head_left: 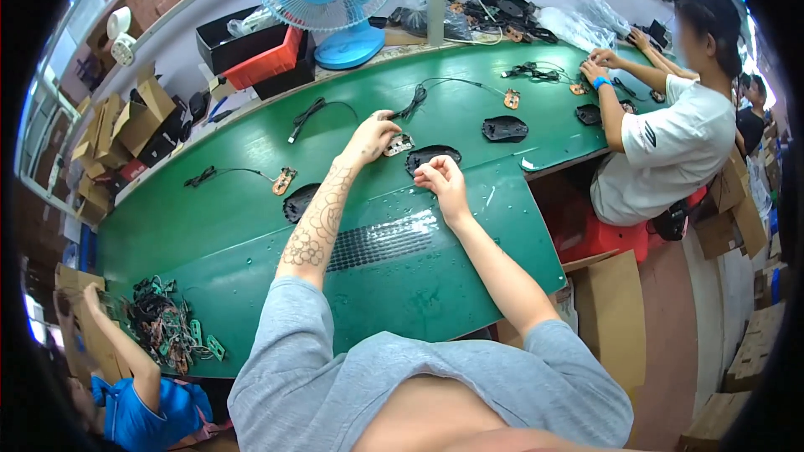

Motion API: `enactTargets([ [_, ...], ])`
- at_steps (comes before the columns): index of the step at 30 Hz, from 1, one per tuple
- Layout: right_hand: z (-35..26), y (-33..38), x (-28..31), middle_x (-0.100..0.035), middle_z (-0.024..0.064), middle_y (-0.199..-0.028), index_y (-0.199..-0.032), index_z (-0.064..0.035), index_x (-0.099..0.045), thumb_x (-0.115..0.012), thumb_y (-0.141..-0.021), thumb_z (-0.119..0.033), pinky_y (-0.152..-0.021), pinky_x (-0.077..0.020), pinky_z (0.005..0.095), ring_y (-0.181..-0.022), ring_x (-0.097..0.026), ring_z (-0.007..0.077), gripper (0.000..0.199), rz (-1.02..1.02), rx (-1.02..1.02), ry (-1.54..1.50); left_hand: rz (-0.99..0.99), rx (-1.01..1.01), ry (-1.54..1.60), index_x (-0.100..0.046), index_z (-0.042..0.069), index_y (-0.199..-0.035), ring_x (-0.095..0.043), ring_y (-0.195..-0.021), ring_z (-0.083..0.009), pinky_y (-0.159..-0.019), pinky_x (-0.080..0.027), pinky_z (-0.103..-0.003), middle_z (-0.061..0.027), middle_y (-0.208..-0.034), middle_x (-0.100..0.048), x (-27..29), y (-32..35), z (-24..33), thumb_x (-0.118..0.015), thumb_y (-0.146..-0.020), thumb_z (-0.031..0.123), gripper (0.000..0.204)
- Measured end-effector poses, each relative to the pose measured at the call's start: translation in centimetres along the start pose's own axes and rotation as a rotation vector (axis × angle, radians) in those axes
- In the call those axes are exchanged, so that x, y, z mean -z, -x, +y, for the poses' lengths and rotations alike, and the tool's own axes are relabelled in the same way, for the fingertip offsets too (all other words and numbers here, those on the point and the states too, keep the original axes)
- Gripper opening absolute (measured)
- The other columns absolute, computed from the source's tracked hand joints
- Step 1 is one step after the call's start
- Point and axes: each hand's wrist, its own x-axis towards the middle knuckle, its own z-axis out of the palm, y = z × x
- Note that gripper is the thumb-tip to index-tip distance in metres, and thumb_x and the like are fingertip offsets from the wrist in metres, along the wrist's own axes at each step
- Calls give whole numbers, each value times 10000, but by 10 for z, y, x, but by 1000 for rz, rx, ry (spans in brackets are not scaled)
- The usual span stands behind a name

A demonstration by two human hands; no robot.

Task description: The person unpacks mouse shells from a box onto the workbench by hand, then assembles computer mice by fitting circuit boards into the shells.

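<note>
My left hand (374,136) is closed at the edge of a small pale circuit board (399,146). A bundled black cable (412,103) lies just beyond those fingers. Close by on the right is a black computer-mouse shell (435,154), open side up. Over its near edge my right hand (446,187) is closed, thumb and fingers pinched together; what they hold, if anything, is too small to make out. Partly behind my left forearm sits another black mouse shell (299,202). A shiny sheet with rows of small black pads (381,241) lies between my forearms.
Along the green table (226,238) lie more cabled boards (284,181) and shells (504,128). A blue fan (350,43) and a red bin (264,63) stand at the back. A wire-and-board heap (172,326) is front left. Co-workers sit right (678,134) and left (155,406).
</note>
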Motion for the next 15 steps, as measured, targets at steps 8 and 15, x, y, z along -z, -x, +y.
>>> enactTargets([
  [8,10,-1,5,-694,92,-879,-1000,-43,-595,-670,-921,-107,-736,-565,269,-755,-658,149,126,56,128,41,-115,257,261,-503,33,-1474,-650,-1035,-208,-933,-515,-319,-135,-1389,-601,60,93,120,-629,-960,74,531],
  [15,-37,22,-16,-657,18,-810,-949,-87,-621,-695,-831,-46,-655,-489,326,-658,-578,192,146,70,750,521,-338,68,-213,-526,76,-1445,-381,-1456,-359,-1231,-219,-549,-176,-1582,-404,75,264,219,-652,-906,91,553],
])
